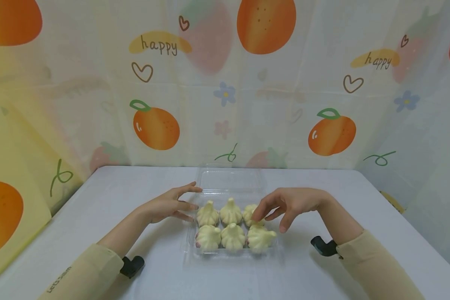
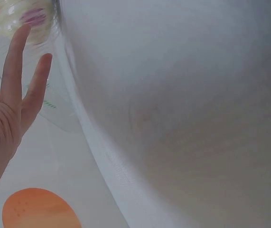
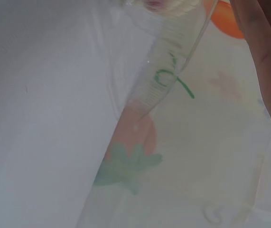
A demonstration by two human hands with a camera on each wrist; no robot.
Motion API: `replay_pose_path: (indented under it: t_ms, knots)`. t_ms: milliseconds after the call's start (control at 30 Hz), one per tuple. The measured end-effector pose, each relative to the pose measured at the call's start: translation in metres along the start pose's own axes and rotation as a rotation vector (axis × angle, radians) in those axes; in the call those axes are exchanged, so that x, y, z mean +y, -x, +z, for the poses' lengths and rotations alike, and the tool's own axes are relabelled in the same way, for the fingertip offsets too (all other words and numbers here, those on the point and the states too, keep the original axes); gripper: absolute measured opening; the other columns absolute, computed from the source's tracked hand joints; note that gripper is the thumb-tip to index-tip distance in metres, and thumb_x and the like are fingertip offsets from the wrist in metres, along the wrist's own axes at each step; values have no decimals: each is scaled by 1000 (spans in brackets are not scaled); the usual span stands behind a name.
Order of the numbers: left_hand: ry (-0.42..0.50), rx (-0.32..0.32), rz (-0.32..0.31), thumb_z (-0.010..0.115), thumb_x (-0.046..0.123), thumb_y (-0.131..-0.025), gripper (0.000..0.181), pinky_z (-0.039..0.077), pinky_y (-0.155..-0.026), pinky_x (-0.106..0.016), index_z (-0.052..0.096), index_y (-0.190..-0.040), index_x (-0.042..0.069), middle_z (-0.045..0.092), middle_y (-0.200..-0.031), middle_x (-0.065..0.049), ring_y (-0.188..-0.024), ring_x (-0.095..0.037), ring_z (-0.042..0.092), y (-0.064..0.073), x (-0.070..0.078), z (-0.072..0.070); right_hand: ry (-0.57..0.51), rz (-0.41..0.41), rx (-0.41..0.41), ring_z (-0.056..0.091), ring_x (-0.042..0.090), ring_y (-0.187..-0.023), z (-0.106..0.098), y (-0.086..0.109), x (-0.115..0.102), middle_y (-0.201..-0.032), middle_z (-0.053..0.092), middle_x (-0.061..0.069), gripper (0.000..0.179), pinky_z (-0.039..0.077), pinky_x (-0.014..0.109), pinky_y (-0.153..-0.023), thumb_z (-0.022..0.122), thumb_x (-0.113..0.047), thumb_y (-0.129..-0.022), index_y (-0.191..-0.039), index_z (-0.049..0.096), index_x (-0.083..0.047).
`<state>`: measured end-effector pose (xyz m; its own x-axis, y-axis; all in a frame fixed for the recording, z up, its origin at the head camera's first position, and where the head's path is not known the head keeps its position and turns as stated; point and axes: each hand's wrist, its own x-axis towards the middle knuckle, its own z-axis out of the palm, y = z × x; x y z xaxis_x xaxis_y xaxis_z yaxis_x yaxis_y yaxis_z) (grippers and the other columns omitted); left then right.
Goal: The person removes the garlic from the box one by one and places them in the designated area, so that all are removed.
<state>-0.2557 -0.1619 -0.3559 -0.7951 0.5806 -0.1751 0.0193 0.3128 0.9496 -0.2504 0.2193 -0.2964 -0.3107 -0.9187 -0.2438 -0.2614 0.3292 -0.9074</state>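
Several white garlic bulbs (image 1: 233, 236) sit in two rows in a clear plastic box (image 1: 193, 241) at the middle of the table. Its transparent lid (image 1: 230, 180) is folded back behind it. My left hand (image 1: 166, 206) is at the box's left side, fingers spread, fingertips at the rim. Above the back right garlic bulb (image 1: 249, 211), my right hand (image 1: 298, 203) hangs with bent, loose fingers, their tips over that bulb and partly hiding it. The thumb stands apart from the fingers. The front right bulb (image 1: 260, 238) lies tilted, its stem pointing right.
A white-covered table (image 1: 157, 266) extends around the box. Behind it hangs a curtain (image 1: 195, 108) printed with fruit. Black wrist mounts (image 1: 132, 266) are on both sleeves. In the right wrist view, the plastic lid (image 3: 168, 61) stands before the curtain.
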Motion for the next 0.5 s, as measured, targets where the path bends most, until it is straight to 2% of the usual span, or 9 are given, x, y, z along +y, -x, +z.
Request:
replay_pose_path:
  t_ms: [100,300,500]
  knots:
    - [-2,0,0,60,7,-96,61,61,-93,-42,34,-151,4,-8,-169,-9,-143,-44,38,0,0,0,10,8,-23,54,22,-134,2,-2,1,-142,52,29,53,42,41,-120,77,-7,-83,-131,57,3]
    - [-1,1,-2,59,7,-95,62,62,-92,-42,33,-152,3,-9,-169,-9,-142,-43,40,0,0,0,45,-8,-70,52,19,-136,5,-9,4,-142,54,25,38,42,30,-119,73,-1,-84,-121,64,4]
    - [-2,-1,2,59,7,-96,63,62,-93,-42,32,-152,2,-8,-169,-9,-143,-44,38,0,0,0,80,-39,-77,51,20,-138,9,-14,8,-143,54,25,34,41,24,-118,71,3,-84,-117,66,6]
